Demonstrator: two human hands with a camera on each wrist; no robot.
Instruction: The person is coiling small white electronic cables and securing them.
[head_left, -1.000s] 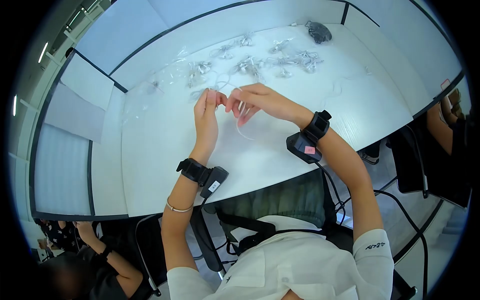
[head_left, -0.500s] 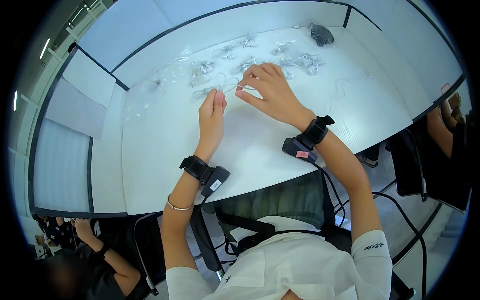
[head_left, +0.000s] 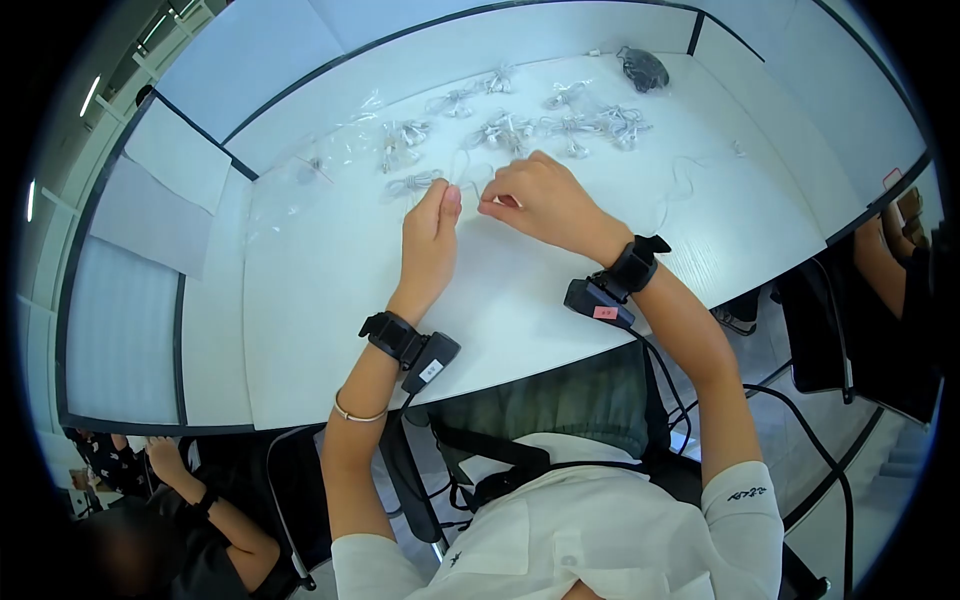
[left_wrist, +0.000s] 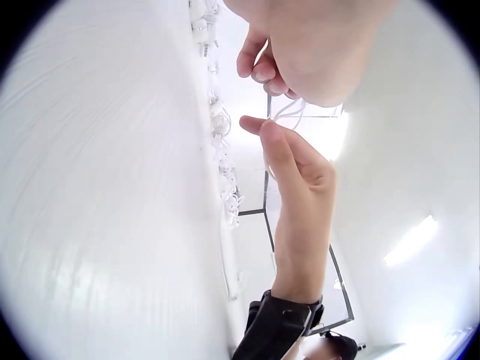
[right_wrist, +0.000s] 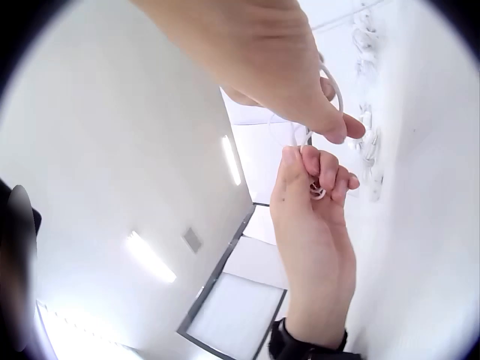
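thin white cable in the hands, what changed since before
The right hand shifted right, then curled in its spread fingers; the end of the thin white cable no longer shows below it. The left hand still pinches the cable; bundled white cables stayed.

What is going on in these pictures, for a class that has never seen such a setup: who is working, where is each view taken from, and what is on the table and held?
There is no robot: a seated person works with two bare hands. The head view comes from a camera worn on the head, looking down. Small cameras on the left wrist and right wrist give the two close views.

On the white table lie white cable bundles, clear plastic and a dark item.

The left hand and right hand both pinch one thin white cable, part of it coiled in the left fingers.
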